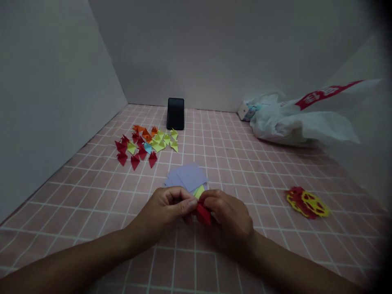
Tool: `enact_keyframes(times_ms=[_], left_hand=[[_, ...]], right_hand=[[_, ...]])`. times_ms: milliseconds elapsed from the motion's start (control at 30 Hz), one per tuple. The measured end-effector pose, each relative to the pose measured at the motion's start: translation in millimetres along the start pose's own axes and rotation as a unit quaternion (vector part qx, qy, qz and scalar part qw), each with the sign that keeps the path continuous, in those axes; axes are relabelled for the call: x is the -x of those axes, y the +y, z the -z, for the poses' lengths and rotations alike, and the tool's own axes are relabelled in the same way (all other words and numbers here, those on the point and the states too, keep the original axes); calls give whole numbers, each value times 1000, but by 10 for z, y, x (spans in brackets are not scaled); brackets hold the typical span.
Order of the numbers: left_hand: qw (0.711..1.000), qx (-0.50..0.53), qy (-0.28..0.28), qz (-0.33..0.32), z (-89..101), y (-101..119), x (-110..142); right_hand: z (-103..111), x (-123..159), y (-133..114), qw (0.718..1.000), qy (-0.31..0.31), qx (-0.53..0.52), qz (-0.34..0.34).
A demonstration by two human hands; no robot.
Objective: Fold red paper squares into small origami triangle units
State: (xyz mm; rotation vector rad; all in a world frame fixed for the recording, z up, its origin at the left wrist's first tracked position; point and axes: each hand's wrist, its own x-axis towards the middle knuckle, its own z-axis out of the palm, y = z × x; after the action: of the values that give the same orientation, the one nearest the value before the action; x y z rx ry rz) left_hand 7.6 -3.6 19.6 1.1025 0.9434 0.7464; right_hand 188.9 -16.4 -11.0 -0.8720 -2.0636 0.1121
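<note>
A small folded piece of red paper (203, 214) is pinched between my two hands, low over the checked cloth. My left hand (171, 206) grips its left side with thumb and fingers. From the other side my right hand (228, 214) has its fingers curled over the upper edge, partly hiding the paper. Just beyond the fingertips lies a loose stack of lilac paper squares (188, 176), with a yellow-green sheet (199, 192) showing at its near edge. Farther left stands a group of folded paper cranes (142, 153) in red, orange, yellow and one blue.
A black phone (175, 114) leans near the back wall. At the back right lies a white plastic bag (281, 122) beside a small box (244, 110). Red and yellow cut-out shapes (307, 203) lie to the right. Pale walls border the pink checked surface (171, 265).
</note>
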Motion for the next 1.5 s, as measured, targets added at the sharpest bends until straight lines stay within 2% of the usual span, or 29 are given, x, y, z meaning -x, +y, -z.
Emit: enact_keyframes(times_ms=[333,433,500,567,633,767,833,900,967,1033,1100,1167,1267,1400,1500], left_hand=[[999,-35,2,-1,44,1,-21],[999,-37,5,-3,55,-3,-19],[999,-42,12,-10,66,-6,-20],[998,-50,22,-15,80,-5,-29],[998,-56,23,-11,96,-4,-45],[998,-69,-3,16,123,-8,-82],[997,-80,-9,18,127,-6,-89],[995,-95,1,10,123,2,-87],[994,-107,18,-6,116,10,-81],[994,-102,23,-15,110,9,-77],[997,-81,10,-6,104,-1,-78],[998,-53,-9,18,94,-15,-82],[999,-19,-24,42,66,-31,-88],[999,5,-15,44,27,-36,-92],[999,-9,-1,33,19,-48,-88]], right_hand=[[-18,7,20,999,-11,-43,-7],[-17,0,38,991,-25,-109,-76],[-17,-16,58,967,-41,-189,-165],[-12,-41,76,931,-63,-261,-248],[-1,-66,88,905,-80,-297,-295],[23,-94,87,899,-90,-297,-310],[20,-103,77,885,-86,-313,-334],[6,-116,66,852,-69,-362,-372],[-9,-129,57,807,-50,-428,-405],[-19,-132,55,786,-41,-462,-409],[-22,-115,64,806,-41,-452,-380],[-24,-79,80,841,-40,-415,-344],[-35,-19,102,873,-41,-361,-326],[-59,7,101,879,-45,-341,-329],[-67,-7,80,871,-39,-356,-335]])
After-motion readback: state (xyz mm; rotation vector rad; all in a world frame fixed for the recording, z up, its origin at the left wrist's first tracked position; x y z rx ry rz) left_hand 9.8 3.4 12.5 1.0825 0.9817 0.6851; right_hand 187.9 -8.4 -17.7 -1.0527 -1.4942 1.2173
